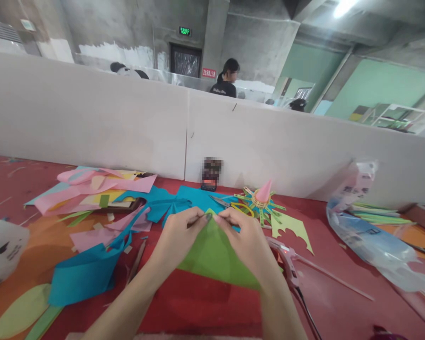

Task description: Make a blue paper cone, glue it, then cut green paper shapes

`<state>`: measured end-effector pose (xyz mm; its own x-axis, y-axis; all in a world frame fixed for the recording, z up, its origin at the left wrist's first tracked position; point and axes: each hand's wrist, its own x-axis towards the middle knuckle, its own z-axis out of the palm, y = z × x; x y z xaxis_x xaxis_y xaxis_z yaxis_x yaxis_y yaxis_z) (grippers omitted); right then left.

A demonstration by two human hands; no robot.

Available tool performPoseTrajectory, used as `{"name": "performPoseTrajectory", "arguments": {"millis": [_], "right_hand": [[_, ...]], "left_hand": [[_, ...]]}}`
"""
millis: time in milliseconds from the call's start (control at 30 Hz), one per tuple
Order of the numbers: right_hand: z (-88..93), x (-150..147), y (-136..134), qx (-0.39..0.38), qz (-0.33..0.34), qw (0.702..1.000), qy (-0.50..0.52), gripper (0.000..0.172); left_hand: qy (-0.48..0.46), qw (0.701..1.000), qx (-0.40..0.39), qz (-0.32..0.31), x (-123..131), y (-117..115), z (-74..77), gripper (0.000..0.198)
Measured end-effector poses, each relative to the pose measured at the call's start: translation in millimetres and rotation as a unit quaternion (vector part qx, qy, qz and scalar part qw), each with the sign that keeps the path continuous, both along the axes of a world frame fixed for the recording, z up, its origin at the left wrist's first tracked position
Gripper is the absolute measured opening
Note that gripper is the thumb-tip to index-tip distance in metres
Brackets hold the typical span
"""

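A sheet of green paper (217, 255) is held up by its top corner in front of me. My left hand (184, 231) pinches that corner from the left, thumb and fingers pressed together. Close beside it, my right hand (241, 231) pinches the same corner from the right. Just beyond the hands lie scissors with yellow handles (241, 208) on blue paper (194, 194). A pink cone on a spiky green and yellow paper piece (264, 194) stands to the right of them. A pink glue gun (285, 257) lies by my right forearm.
Pink paper scraps (88, 186) and a curled blue paper strip (85, 274) lie to the left. A phone (211, 174) leans on the white partition (127, 127). A clear plastic bag (371, 245) lies at right. Behind the partition is a person (225, 85).
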<state>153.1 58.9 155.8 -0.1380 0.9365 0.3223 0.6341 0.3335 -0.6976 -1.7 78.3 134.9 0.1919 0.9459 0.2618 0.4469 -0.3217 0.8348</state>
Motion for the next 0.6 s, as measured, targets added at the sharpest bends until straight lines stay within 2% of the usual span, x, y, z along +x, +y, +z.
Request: {"name": "performPoseTrajectory", "arguments": {"millis": [100, 200, 333, 433, 600], "right_hand": [[-1.0, 2, 2, 0.004, 0.008, 1.000, 0.000, 0.032], [-3.4, 3, 5, 0.027, -0.013, 0.999, 0.013, 0.032], [-6.9, 12, 12, 0.076, -0.088, 0.992, 0.056, 0.032], [-9.7, 24, 18, 0.105, -0.147, 0.980, 0.085, 0.033], [-14.0, 34, 24, 0.126, -0.188, 0.966, 0.122, 0.031]], "left_hand": [[-0.017, 1.000, -0.008, -0.012, 1, 0, 0.3, 0.027], [-0.023, 0.999, -0.036, -0.030, -1, 3, 0.2, 0.028], [0.012, 0.995, -0.071, -0.072, -14, 11, -1.0, 0.037], [0.030, 0.992, -0.077, -0.100, -25, 14, 0.8, 0.036], [-0.003, 0.990, -0.114, -0.088, -30, 15, 2.9, 0.029]]}}
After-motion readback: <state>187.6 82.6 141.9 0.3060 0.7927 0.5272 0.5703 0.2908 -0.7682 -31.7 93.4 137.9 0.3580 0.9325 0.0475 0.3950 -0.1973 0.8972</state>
